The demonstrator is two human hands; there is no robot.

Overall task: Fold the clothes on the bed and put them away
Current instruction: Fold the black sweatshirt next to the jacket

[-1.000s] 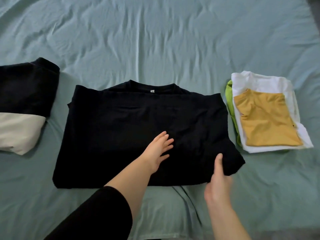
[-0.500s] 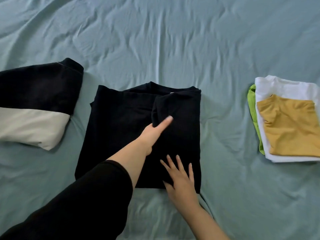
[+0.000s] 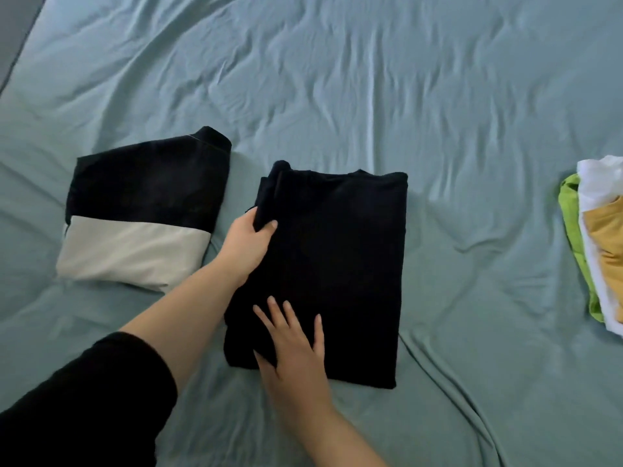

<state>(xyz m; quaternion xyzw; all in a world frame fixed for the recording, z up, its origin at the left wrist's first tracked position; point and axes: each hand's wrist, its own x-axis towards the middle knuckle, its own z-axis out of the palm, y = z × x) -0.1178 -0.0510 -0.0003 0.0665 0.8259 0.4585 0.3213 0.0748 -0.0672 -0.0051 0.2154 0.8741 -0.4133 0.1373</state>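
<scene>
Left hand grips the left edge of the black shirt, pinching a fold of cloth with the thumb on top. Right hand lies flat on the shirt's near left corner, fingers straight and spread. The shirt is folded into a tall block in the middle of the blue-green bed sheet. A folded black and white top sits just to its left. A pile of green, white and yellow clothes lies far to the right.
</scene>
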